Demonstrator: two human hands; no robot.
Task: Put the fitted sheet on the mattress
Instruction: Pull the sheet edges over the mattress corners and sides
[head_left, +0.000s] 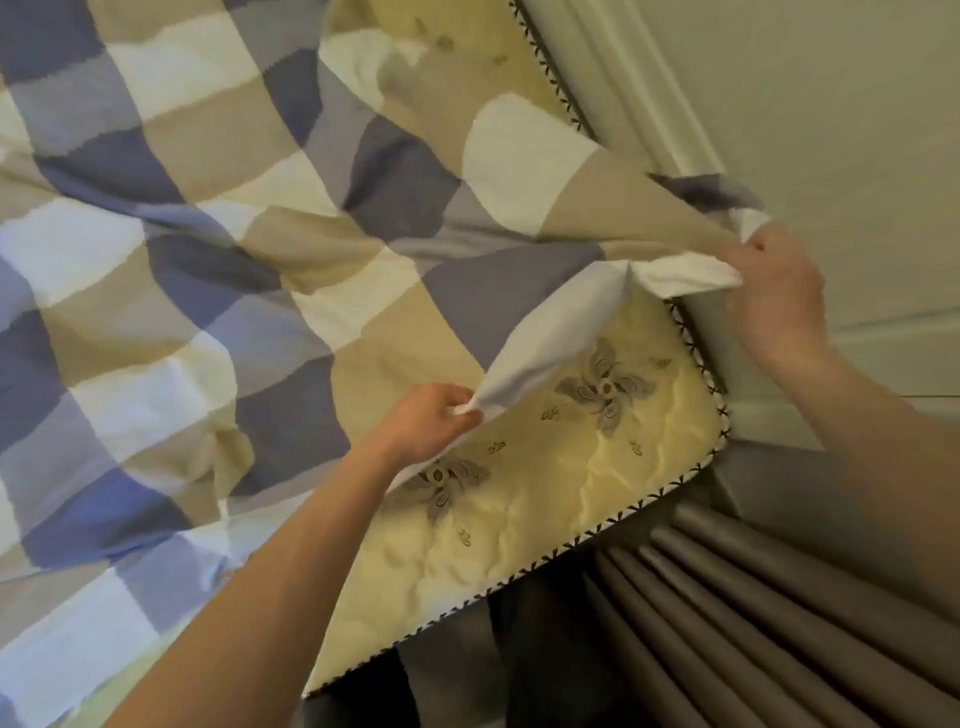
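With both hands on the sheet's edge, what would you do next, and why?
Probably pull the sheet toward the bare mattress corner and hook it over. The left hand and right hand already pinch the edge, and that corner lies uncovered.

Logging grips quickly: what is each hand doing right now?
Left hand: closed, pinching the edge of the blue, beige and white checked fitted sheet.
Right hand: closed, gripping the same sheet's edge.
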